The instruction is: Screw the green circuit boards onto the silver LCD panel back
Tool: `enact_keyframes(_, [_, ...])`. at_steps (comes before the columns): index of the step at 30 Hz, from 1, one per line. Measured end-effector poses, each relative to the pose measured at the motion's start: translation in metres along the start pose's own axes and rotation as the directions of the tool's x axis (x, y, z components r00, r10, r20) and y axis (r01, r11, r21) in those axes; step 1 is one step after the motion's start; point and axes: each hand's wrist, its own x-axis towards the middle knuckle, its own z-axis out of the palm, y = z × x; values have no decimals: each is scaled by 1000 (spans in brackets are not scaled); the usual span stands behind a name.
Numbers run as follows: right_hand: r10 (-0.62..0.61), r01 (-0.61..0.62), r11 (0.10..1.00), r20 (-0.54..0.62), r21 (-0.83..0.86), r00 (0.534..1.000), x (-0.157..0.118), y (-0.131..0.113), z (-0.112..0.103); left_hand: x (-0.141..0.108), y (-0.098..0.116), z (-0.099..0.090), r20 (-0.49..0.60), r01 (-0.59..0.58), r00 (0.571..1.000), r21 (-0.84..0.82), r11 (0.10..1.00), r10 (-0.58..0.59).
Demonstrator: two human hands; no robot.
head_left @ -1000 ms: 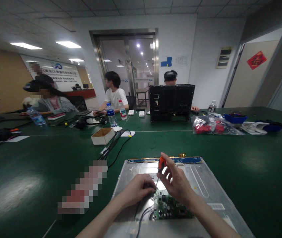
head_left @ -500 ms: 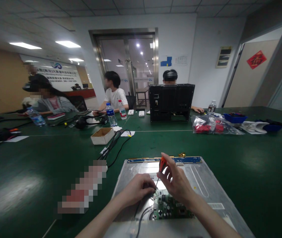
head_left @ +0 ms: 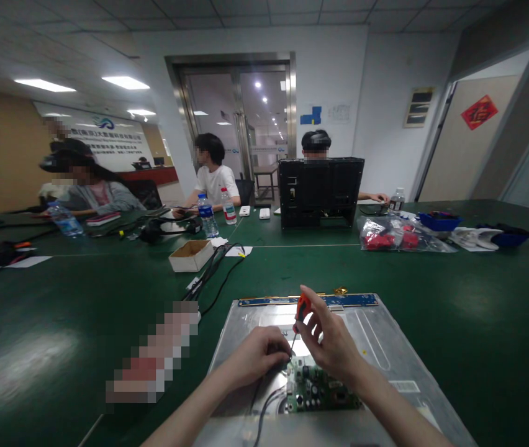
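Note:
My right hand (head_left: 332,338) is closed around the orange-and-black handle of a screwdriver (head_left: 302,307). Its thin shaft slants down to the upper left corner of a green circuit board (head_left: 315,388). Beside the tip, my left hand (head_left: 264,352) has its fingers curled and pinched together at that corner; what they hold, if anything, is hidden. Under both hands lies a flat silver metal panel (head_left: 367,335), with a blue strip board (head_left: 352,300) along its far edge. Dark cables (head_left: 264,413) run along the left side of the green board.
Left of the panel are a blurred-out strip (head_left: 153,354), black cables (head_left: 208,273) and a small open box (head_left: 191,256). Across the green table stand bottles (head_left: 207,214) and a black computer case (head_left: 323,194). Plastic bags with red items (head_left: 395,236) lie at right. Several people sit opposite.
The screwdriver handle has turned slightly in my right hand. My left hand stays at the board's corner. Across the table, a person's hand beside the black case has shifted slightly.

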Motion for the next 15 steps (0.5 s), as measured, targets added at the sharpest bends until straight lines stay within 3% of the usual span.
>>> enact_keyframes(6, [-39, 38, 999, -38, -31, 998, 0, 3, 2, 0, 0, 0, -7, 11, 1000, -19, 1000, -11])
enact_keyframes(15, [-11, 11, 1000, 0, -4, 1000, 1, 0, 0, 0, 4, -1, -21, 21, 1000, -8, 1000, -21])
